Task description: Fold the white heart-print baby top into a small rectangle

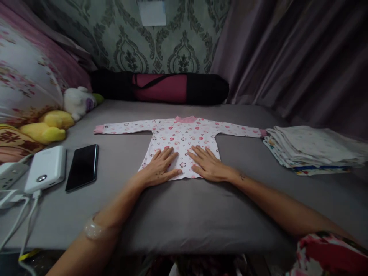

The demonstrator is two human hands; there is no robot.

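Note:
A small long-sleeved shirt [185, 134], white with pink and dark prints, lies spread flat with both sleeves stretched out sideways. Its collar and cuffs are pink, and the collar points away from me. My left hand [162, 165] rests palm down on the lower left of the shirt, fingers spread. On the lower right, my right hand [208, 165] lies flat in the same way, fingers apart. Neither hand grips the cloth. The hands cover parts of the hem and the lower corners. The right cuff reaches the edge of a stack of folded cloths [313, 143].
A grey sheet [184, 214] covers the surface, its front edge near me. On the left are a black phone [82, 167], a white power bank [46, 168] with cables, a power strip [13, 174] and plush toys [48, 126]. A black and maroon long bag [161, 87] lies along the patterned wall.

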